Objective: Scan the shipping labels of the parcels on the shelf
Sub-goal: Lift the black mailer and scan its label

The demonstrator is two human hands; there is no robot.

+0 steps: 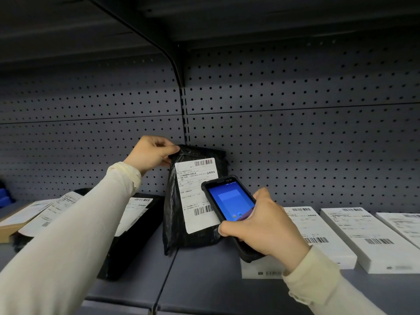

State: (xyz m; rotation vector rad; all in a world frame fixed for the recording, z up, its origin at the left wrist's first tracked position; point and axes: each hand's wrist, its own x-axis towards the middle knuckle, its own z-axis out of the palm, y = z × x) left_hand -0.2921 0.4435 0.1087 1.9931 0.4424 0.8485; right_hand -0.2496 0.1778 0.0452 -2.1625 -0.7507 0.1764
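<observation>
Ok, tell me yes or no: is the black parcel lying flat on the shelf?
No, the left hand pinches the top of the black parcel and holds it upright, its shipping label facing the handheld scanner.

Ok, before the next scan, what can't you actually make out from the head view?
- Shipping label on the black bag parcel: lower right corner hidden by the handheld scanner; small print too small to read.
- Scanner's lower body: covered by the right hand.
- Left black parcel: partly hidden by the left sleeve.
- Rightmost white box: cut off by the frame's edge.
</observation>
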